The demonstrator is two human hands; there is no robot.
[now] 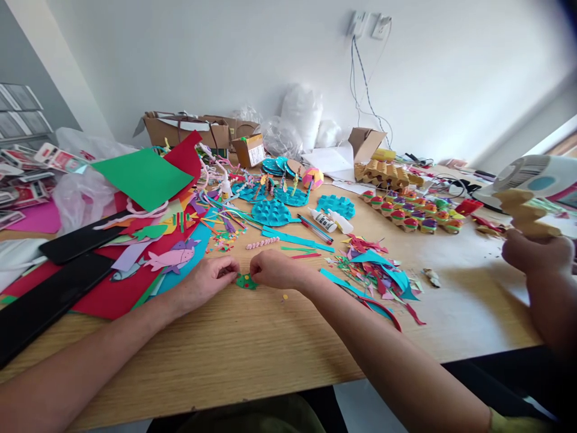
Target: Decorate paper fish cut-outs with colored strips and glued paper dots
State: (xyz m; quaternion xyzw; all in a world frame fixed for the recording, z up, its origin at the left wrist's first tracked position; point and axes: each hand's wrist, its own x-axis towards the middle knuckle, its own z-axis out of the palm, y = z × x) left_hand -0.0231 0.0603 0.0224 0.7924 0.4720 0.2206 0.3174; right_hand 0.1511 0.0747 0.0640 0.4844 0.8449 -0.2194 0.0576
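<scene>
A small green paper cutout (246, 282) with red and yellow dots lies low over the wooden table, between my two hands. My left hand (215, 275) pinches its left edge between thumb and fingers. On the other side my right hand (273, 270) is closed with its fingertips on the cutout's right part, covering some of it. A small yellow paper dot (285, 297) lies on the table right of the cutout. Just beyond my hands are a pink twisted strip (262, 243) and thin red and green paper strips (301, 252).
Left are colored paper sheets (143, 177), paper fish (171, 257) and black phones (58, 300). Glue bottles (323, 220) and blue egg-carton shapes (271, 212) stand beyond. Right lie paper scraps (383, 270), red-handled scissors (383, 309) and painted cartons (410, 211). Another person's hand (538, 255) holds a carton piece (525, 213).
</scene>
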